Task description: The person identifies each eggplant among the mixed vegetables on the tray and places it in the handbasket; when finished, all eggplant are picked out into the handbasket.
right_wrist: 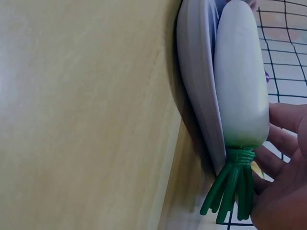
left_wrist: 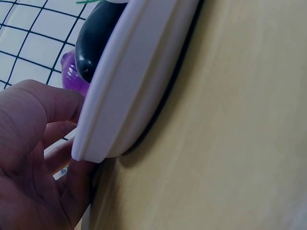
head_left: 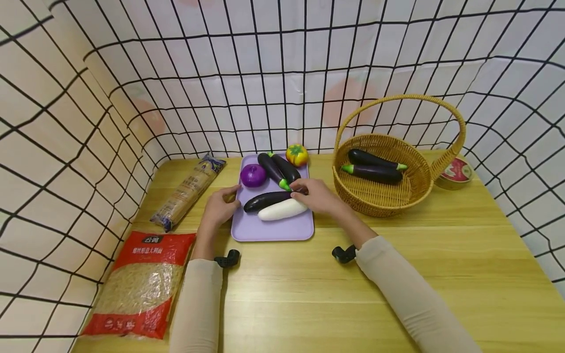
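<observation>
A lilac tray (head_left: 272, 232) bears a white radish (head_left: 282, 210) with green leaf stalks (right_wrist: 233, 184), and a dark eggplant (head_left: 265, 201) just behind it. Further back on it are two more eggplants (head_left: 273, 170) and a purple onion (head_left: 253, 176). My left hand (head_left: 219, 206) grips the tray's left rim, thumb over the edge (left_wrist: 91, 129). At the tray's right side my right hand (head_left: 317, 195) pinches the stem end of the front eggplant, its fingers hiding that end. In the right wrist view the right thumb (right_wrist: 288, 115) lies close beside the radish.
A wicker basket (head_left: 384, 208) with a tall handle holds two eggplants (head_left: 375, 166); a round tin (head_left: 454, 174) stands behind it. The yellow-red pumpkin-like vegetable (head_left: 297, 155) sits at the tray's back corner. Left are a long noodle packet (head_left: 190, 191) and a red pasta bag (head_left: 141, 284). Black grid wall (head_left: 282, 88) encloses the table.
</observation>
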`<state>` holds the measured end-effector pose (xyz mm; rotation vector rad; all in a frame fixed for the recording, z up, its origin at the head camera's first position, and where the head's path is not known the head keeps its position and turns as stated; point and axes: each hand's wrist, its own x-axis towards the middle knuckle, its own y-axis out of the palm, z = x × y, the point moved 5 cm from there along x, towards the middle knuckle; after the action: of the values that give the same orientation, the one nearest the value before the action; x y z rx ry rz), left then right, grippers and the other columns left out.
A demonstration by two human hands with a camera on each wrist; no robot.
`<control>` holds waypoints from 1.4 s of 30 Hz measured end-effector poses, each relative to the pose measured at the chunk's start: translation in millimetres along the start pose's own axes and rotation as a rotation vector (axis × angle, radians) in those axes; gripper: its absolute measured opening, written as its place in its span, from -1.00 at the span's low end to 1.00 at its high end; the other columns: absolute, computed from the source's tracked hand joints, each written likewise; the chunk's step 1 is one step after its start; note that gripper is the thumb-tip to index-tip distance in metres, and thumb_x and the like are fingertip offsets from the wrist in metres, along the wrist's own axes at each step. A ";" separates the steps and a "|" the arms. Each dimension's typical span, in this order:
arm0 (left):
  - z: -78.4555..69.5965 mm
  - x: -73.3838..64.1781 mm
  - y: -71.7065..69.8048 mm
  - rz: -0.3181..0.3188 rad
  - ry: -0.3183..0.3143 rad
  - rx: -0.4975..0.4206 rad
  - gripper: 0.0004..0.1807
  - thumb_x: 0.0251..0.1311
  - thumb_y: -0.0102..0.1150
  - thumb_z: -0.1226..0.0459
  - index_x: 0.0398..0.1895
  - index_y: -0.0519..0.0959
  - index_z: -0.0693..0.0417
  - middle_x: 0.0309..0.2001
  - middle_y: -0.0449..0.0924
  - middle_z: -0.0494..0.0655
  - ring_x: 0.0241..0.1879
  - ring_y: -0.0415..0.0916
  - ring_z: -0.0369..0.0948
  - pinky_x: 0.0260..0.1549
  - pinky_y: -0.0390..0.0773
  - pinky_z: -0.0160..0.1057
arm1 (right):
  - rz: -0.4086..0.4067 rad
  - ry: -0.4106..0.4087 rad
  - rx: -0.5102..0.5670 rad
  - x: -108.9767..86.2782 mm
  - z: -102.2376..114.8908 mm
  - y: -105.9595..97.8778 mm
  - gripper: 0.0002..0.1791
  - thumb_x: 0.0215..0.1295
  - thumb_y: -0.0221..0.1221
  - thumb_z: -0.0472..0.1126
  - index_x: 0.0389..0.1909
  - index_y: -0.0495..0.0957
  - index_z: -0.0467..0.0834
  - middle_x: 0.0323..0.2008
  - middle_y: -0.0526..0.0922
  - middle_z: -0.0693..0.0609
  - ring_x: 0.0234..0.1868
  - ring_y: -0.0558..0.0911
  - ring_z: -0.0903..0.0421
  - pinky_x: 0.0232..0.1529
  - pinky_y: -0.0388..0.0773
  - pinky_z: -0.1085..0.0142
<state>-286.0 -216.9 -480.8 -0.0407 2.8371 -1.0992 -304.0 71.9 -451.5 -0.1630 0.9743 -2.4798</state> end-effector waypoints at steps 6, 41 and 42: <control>-2.1 -1.2 -0.7 -0.003 0.005 -0.009 -0.39 0.23 0.22 0.25 0.40 0.54 -0.15 0.48 0.40 0.11 0.51 0.27 0.09 0.50 0.25 0.10 | 0.034 -0.018 -0.044 1.8 3.6 3.2 -0.56 0.48 0.17 -0.08 0.26 0.60 -0.20 0.17 0.71 -0.13 0.27 0.60 -0.10 0.36 0.48 0.02; 1.6 0.5 1.2 -0.008 0.001 -0.029 -0.38 0.20 0.21 0.26 0.40 0.54 -0.17 0.47 0.42 0.10 0.50 0.28 0.09 0.49 0.27 0.10 | 0.265 -0.051 -0.153 7.6 11.8 11.8 -0.53 0.44 0.20 -0.06 0.29 0.58 -0.16 0.23 0.66 -0.15 0.28 0.58 -0.13 0.38 0.45 -0.01; 1.7 0.4 1.4 -0.007 0.002 -0.030 -0.38 0.19 0.21 0.26 0.40 0.54 -0.17 0.47 0.42 0.10 0.50 0.28 0.09 0.49 0.27 0.10 | 0.274 -0.055 -0.163 7.6 11.5 12.2 -0.52 0.45 0.19 -0.06 0.30 0.57 -0.16 0.26 0.64 -0.16 0.31 0.56 -0.15 0.40 0.44 -0.02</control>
<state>-286.2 -217.0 -483.1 -0.0514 2.8571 -1.0583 -302.9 53.5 -451.6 -0.1386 1.0965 -2.1391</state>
